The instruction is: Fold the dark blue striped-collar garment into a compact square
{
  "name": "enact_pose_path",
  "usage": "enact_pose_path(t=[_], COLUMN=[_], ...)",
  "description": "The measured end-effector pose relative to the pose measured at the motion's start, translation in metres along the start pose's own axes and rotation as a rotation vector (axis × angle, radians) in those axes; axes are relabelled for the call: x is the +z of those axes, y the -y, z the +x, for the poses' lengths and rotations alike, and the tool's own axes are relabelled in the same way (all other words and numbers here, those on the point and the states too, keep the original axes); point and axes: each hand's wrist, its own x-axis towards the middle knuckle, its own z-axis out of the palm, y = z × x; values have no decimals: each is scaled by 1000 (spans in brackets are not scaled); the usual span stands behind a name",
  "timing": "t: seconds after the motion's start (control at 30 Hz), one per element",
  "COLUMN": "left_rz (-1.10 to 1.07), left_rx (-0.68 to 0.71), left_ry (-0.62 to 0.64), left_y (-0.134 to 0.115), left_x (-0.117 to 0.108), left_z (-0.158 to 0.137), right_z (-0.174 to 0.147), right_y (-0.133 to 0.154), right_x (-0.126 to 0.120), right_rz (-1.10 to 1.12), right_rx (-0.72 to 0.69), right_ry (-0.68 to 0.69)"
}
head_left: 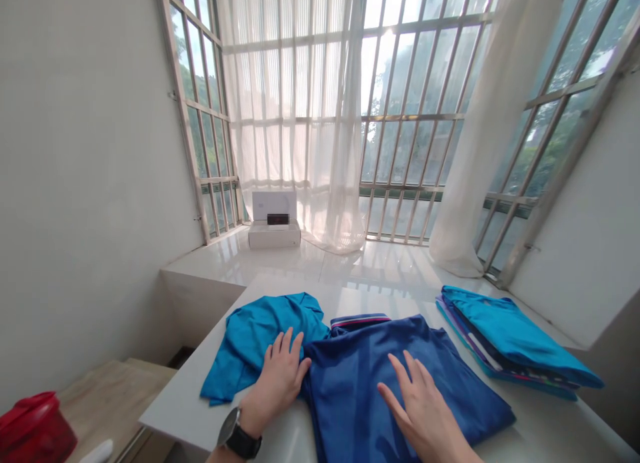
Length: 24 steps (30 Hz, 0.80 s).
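Observation:
A navy blue shirt with a striped collar lies spread on the white table in front of me. My right hand is over its right half, fingers spread; whether it touches the cloth I cannot tell. To the left a crumpled turquoise garment lies against the navy shirt's edge. My left hand, with a dark watch on the wrist, is at the border between the two, fingers extended and holding nothing. Part of the navy shirt is cut off by the bottom of the view.
A stack of folded clothes, turquoise on top, sits at the table's right side. On the window ledge stands an open white box. White curtains hang before barred windows. A red container is at lower left, near a wooden surface.

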Motion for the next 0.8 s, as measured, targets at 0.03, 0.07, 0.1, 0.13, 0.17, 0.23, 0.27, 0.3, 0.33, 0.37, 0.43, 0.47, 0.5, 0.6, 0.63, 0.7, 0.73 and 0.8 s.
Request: enact_pose_path(t=[0.03,0.07,0.1,0.13,0.17,0.23,0.27,0.3,0.33,0.37,0.43,0.47,0.5,0.6,0.63,0.7,0.73,0.8], left_rz=[39,69,89,103,112,125,127,125,118,109,87,76,67,40,19,-65,-129,-268], left_rx=[-34,-43,-37,-30,-32,-61,-77,-89,-94,-92,-68,-46,-16,101,146,246,296,386], left_ry=[16,28,36,36,33,24,15,11,11,14,14,6,-6,-45,-53,-61,-60,-36], left_y=[8,16,24,31,39,53,60,66,71,76,82,83,85,93,97,109,114,124], left_x=[5,10,15,17,18,15,12,9,5,2,-2,-3,-4,-7,-9,-14,-16,-19], left_z=[3,5,7,10,14,22,27,31,34,37,38,37,36,29,26,22,21,18], right_z=[-8,-14,-18,-21,-23,-24,-23,-22,-21,-18,-11,-6,1,22,28,35,36,30], right_y=[17,32,44,52,56,57,54,49,43,36,20,10,0,-31,-40,-54,-57,-54], right_x=[3,6,9,11,13,16,16,15,14,11,3,-2,-7,-25,-30,-40,-44,-48], right_rz=[14,22,18,10,-2,-22,-23,-17,-7,9,65,103,143,232,246,253,251,246], right_rx=[19,33,41,49,50,41,30,11,-13,-45,-144,-209,-280,-456,-485,-509,-507,-465], right_ry=[36,82,112,135,146,147,148,152,158,170,222,257,295,382,400,410,400,351])
